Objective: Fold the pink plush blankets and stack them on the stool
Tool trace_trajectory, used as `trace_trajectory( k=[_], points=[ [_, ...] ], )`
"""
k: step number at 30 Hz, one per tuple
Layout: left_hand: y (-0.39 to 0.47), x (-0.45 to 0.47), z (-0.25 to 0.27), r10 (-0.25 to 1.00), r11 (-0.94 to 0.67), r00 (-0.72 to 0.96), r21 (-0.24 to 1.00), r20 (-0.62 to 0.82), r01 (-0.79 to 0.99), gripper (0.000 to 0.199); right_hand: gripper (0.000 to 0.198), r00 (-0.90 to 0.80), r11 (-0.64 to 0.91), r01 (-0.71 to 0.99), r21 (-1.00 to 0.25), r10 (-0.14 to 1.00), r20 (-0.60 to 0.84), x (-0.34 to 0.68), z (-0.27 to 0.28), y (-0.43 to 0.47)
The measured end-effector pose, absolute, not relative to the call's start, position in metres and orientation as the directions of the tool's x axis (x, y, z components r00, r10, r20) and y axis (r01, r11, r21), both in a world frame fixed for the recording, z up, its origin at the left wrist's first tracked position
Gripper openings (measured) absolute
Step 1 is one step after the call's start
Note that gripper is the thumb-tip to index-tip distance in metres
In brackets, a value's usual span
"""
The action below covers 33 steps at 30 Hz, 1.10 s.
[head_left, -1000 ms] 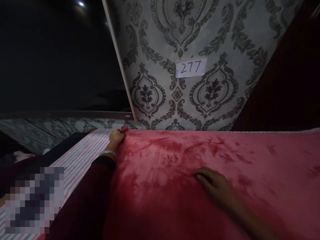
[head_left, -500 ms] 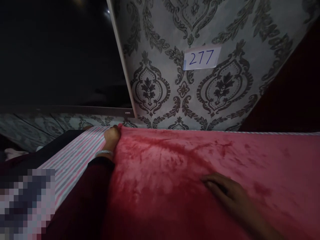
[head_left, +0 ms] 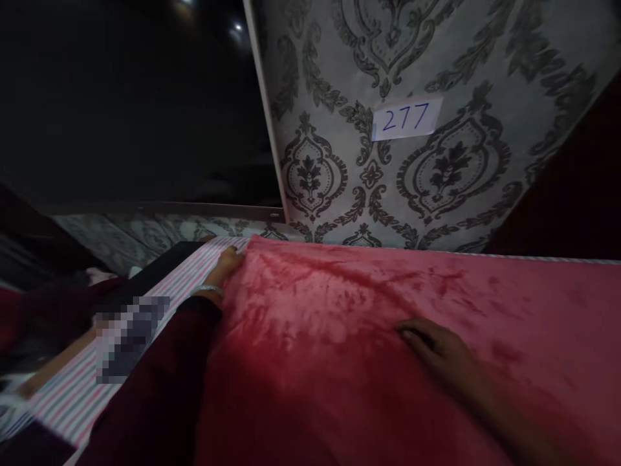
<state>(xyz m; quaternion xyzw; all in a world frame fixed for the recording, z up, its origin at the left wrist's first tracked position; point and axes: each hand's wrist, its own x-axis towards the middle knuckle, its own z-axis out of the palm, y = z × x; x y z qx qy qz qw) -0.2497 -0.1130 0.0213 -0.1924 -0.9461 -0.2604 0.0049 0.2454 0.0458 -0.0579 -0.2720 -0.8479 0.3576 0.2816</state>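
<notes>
A red plush cloth (head_left: 320, 310) with darker, brushed-looking patches lies spread over a surface covered in striped cloth (head_left: 194, 278). At its far left corner, my left hand (head_left: 229, 262) has its fingers bent round the cloth's left edge; the fingertips are partly hidden. A bracelet circles that wrist below a dark red sleeve (head_left: 160, 362). My right hand (head_left: 434, 343) rests on the middle of the red cloth, palm down, thumb and fingers loosely bent with a small gap between them. No fold of cloth shows between them.
Behind the cloth stands a patterned wall (head_left: 339, 129) with a paper label reading 277 (head_left: 407, 119). A large dark screen (head_left: 136, 110) hangs at upper left. Another person's forearm (head_left: 63, 359) reaches in at left, beside a pixelated patch.
The view has shifted, so the wall and screen sit further right. My left hand's fist has loosened and sits slightly below the cloth's corner. Another forearm has come into view at left.
</notes>
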Motion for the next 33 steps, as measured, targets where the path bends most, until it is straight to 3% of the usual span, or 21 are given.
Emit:
trace_trajectory(
  k=[9, 13, 17, 25, 31, 33],
  points=[
    [-0.239, -0.167, 0.019, 0.378, 0.824, -0.925, 0.468, -0.035, 0.319, 0.040, 0.038, -0.710, 0.667, 0.300, -0.682, 0.634, 0.307, 0.244, -0.058, 0.047],
    [-0.286, -0.134, 0.020, 0.400, 0.813, -0.914, 0.484, -0.061, 0.324, 0.039, 0.043, -0.757, 0.794, 0.265, -0.547, 0.523, 0.392, 0.265, -0.059, 0.014],
    [-0.312, -0.113, 0.018, 0.394, 0.840, -0.918, 0.423, -0.048, 0.339, 0.037, 0.045, -0.792, 0.886, 0.233, -0.401, 0.412, 0.450, 0.316, -0.072, -0.043],
    [-0.329, -0.102, 0.018, 0.333, 0.896, -0.938, 0.279, 0.093, 0.346, 0.043, 0.048, -0.807, 0.833, 0.410, -0.372, 0.522, 0.278, 0.400, -0.058, -0.107],
    [-0.346, -0.097, 0.017, 0.452, 0.875, -0.892, 0.180, 0.030, 0.449, 0.056, 0.020, -0.799, 0.801, 0.467, -0.374, 0.563, 0.211, 0.394, -0.053, -0.116],
    [-0.351, -0.091, 0.017, 0.459, 0.880, -0.888, 0.132, 0.006, 0.456, 0.056, 0.022, -0.787, 0.793, 0.483, -0.370, 0.579, 0.214, 0.386, -0.057, -0.115]
  ],
)
